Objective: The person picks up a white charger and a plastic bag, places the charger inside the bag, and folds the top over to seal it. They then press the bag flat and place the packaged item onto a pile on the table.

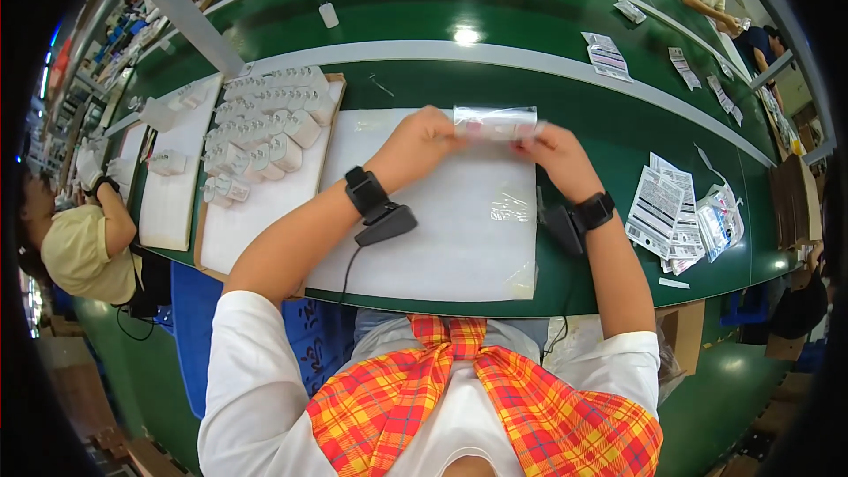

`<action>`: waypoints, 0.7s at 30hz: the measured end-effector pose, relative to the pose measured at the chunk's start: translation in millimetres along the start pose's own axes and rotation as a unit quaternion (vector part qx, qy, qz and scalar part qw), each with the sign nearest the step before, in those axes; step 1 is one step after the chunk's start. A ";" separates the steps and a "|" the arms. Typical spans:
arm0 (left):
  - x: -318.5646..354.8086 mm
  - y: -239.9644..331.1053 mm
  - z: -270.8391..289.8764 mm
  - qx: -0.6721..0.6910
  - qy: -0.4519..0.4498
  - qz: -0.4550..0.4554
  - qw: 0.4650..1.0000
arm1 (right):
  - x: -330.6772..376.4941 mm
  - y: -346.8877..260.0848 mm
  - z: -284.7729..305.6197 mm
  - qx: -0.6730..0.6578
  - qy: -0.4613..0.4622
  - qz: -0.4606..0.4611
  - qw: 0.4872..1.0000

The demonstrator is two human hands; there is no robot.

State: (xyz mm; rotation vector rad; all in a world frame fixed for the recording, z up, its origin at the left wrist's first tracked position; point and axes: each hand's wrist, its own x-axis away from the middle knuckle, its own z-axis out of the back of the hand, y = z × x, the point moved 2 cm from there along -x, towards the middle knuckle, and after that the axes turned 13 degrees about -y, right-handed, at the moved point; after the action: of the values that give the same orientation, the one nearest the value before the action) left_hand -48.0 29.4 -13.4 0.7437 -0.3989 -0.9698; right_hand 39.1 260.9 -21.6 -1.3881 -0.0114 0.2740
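Between my two hands stretches a shiny silvery plastic packet (496,115), held sideways over the far edge of a white work sheet (424,230). The closed fingers of my left hand (431,134) pinch its left end. At the right end my right hand (552,148) grips it, with the fingertips slightly blurred. Some reddish print shows on the packet's surface; what is inside it I cannot make out. Strips of clear tape (511,205) cross the sheet's right side. Each of my wrists wears a black band with a small dark device.
White bottles (265,128) stand in rows on a board at the left. Printed sachets (662,212) and a clear plastic bag (720,219) lie at the right. Beyond a pale rail (442,53), more packets (606,55) rest on a green surface. A co-worker (88,238) sits at left.
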 end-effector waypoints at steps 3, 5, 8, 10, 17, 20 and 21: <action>25.7 2.7 -11.5 -0.140 -0.078 -0.073 0.984 | 22.3 -1.1 -0.8 0.367 -0.154 0.101 0.912; 39.8 6.7 -12.1 -0.208 -0.110 -0.096 0.967 | 28.7 -43.6 -26.7 0.437 -0.153 0.058 0.885; 25.1 23.8 -22.8 -0.208 -0.091 -0.072 0.971 | 30.3 -51.5 -60.0 0.460 -0.155 -0.015 0.874; 20.1 22.7 -27.3 -0.204 -0.096 -0.065 0.972 | 22.5 -43.8 -77.4 0.424 -0.172 -0.077 0.886; 24.9 10.9 -29.1 -0.145 -0.077 -0.075 0.984 | 15.9 -39.1 -85.5 0.410 -0.149 -0.052 0.898; 24.9 10.4 -29.0 -0.109 -0.077 -0.071 0.989 | 18.7 -30.9 -87.5 0.396 -0.142 -0.047 0.906; 23.7 11.1 -28.4 -0.109 -0.076 -0.072 0.988 | 20.6 -26.6 -88.0 0.387 -0.128 -0.029 0.912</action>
State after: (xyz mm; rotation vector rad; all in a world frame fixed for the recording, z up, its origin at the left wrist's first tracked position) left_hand -11.7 24.1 -25.3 0.5063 -0.3678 -1.1910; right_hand 78.8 175.7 -15.3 -0.5525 -0.1465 0.3606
